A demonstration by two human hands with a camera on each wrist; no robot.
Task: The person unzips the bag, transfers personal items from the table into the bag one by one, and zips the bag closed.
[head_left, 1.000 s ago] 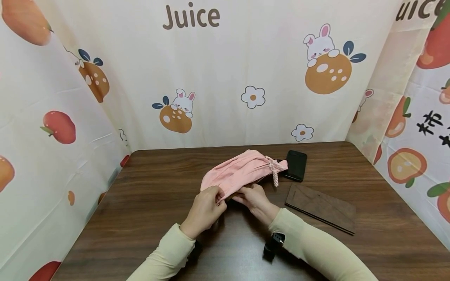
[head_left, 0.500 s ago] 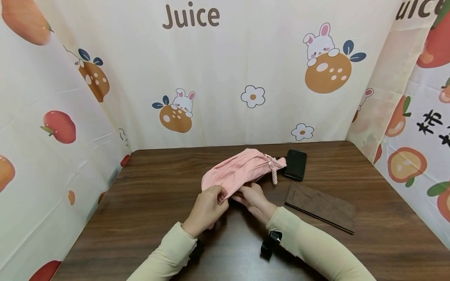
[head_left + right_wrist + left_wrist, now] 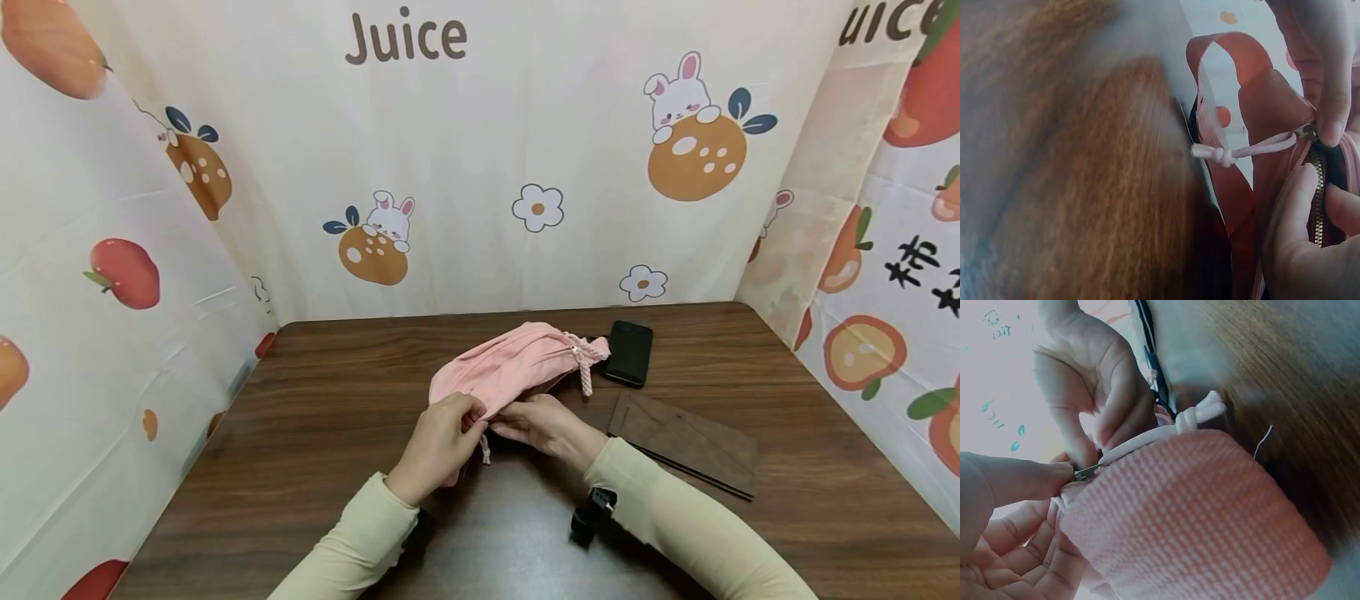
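A pink zip pouch (image 3: 510, 362) with a ribbed fabric side (image 3: 1204, 519) is held tilted over the wooden table. My left hand (image 3: 438, 442) grips its near corner, thumb (image 3: 1332, 128) against the metal zip slider (image 3: 1307, 130). From that slider hangs a pale knotted cord (image 3: 1222, 155). My right hand (image 3: 551, 427) pinches the pouch close beside the slider, a fingertip on each side of the brass zip teeth (image 3: 1319, 212). A pink strap loop (image 3: 1229, 44) shows behind in the right wrist view. The pouch's inside is hidden.
A black phone (image 3: 630, 354) lies near the pouch's far end, by a second braided cord (image 3: 585, 367). To the right lies a flat brown wallet-like item (image 3: 686, 442). Printed curtains (image 3: 465, 150) close in the wooden table (image 3: 330, 400) at the back and sides.
My right hand has shifted slightly to the right, fingers closer to the left hand. The knotted cord now shows hanging below the hands. The pouch has stayed nearly still.
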